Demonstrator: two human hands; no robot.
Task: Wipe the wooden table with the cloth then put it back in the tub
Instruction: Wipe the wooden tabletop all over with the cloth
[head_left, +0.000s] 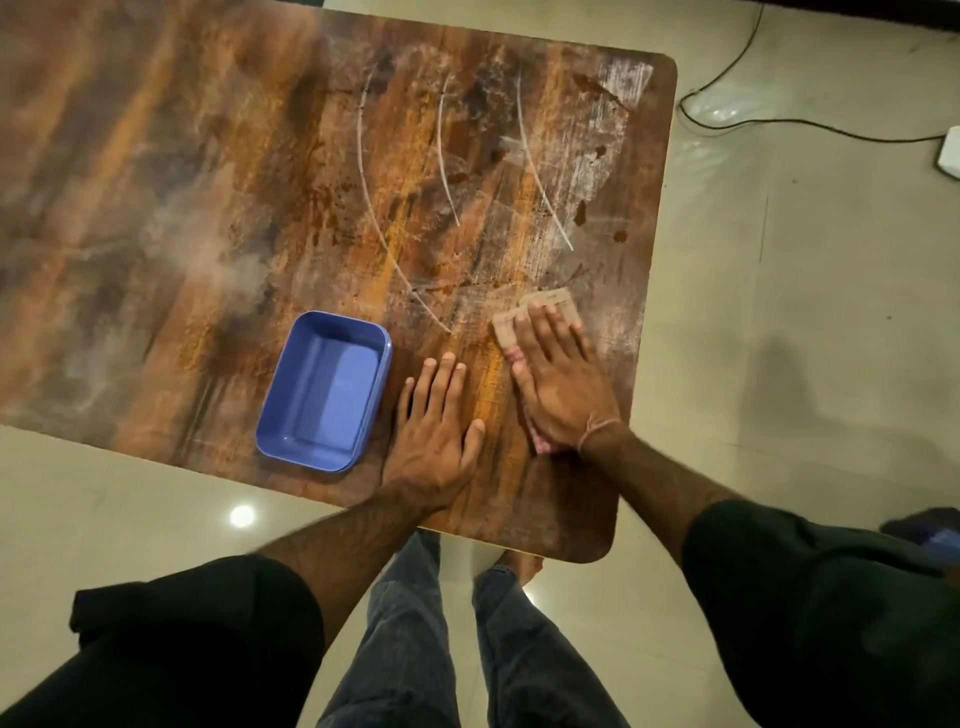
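My right hand (558, 387) lies flat, fingers straight, pressing the pale folded cloth (540, 306) onto the wooden desk (234, 182) near its right edge, the cloth showing past my fingertips and under my palm. My left hand (434, 431) rests open and flat on the desk, holding nothing, just beside the blue plastic tub (324, 389), which has nothing in it.
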